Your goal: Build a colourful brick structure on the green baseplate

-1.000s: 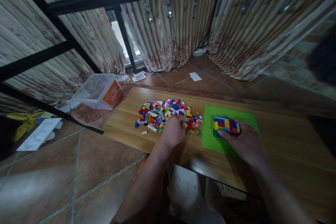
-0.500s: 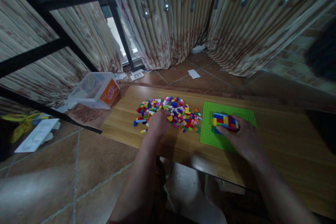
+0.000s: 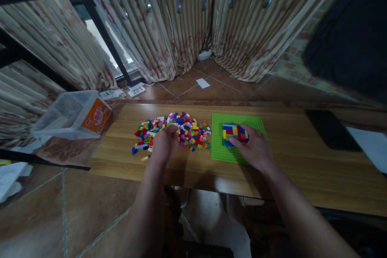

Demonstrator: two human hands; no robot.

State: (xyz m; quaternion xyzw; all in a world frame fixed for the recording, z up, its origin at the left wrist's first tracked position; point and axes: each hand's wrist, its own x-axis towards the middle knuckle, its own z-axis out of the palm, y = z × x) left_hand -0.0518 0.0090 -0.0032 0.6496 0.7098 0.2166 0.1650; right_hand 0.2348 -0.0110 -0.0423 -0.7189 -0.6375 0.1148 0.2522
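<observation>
My right hand (image 3: pixel 254 147) is wrapped round the right side of a small brick model (image 3: pixel 232 133), built from red, yellow, blue and white toy bricks. The model is over the green baseplate (image 3: pixel 219 155); whether it is fixed to the plate I cannot tell. My left hand (image 3: pixel 165 143) hovers at the near edge of a heap of loose toy bricks (image 3: pixel 187 129) in many colours. Its fingers are pinched together, and what lies between them is too small to make out.
A wooden table (image 3: pixel 117 141) carries everything. Beyond its left end stands a clear plastic box (image 3: pixel 69 113) with an orange label. A black flat object (image 3: pixel 331 129) and a white sheet (image 3: pixel 367 145) lie on the right. Curtains (image 3: pixel 181 36) hang behind.
The camera has turned to the right, so everything sits further left in view. My left hand still pinches at the heap, and my right hand keeps its grip on the brick model.
</observation>
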